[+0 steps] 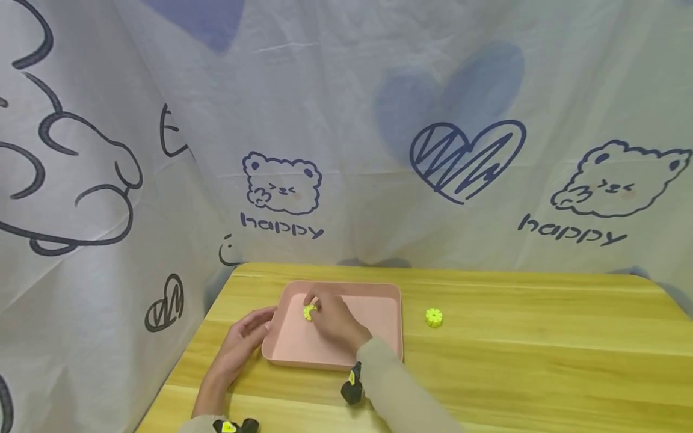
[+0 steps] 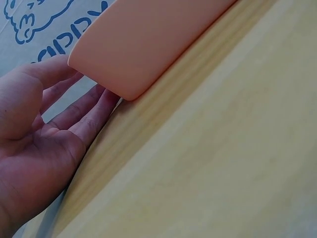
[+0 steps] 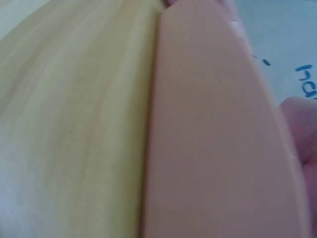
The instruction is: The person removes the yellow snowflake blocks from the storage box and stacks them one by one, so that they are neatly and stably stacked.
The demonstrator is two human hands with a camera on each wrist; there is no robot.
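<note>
In the head view, a shallow pink tray [image 1: 330, 365] sits on the wooden table. The right hand [image 1: 334, 319] reaches over its inside and pinches a small bright yellow notched disc [image 1: 310, 311] between thumb and fingers. The left hand [image 1: 243, 340] is at the tray's left side, fingertips against the wall. In the left wrist view, the left hand's fingers [image 2: 84, 106] are mostly straight and meet the tray's corner [image 2: 119, 54]. The right wrist view shows the tray's outer wall [image 3: 213, 129] close up; part of the right hand [image 3: 302, 129] shows beyond the rim, the disc hidden.
A second yellow notched disc [image 1: 434, 317] lies on the table [image 1: 514, 361] to the right of the tray. Behind and to the left hangs a pale cloth [image 1: 368, 198] printed with hearts and bear faces. Both wrists wear dark camera mounts.
</note>
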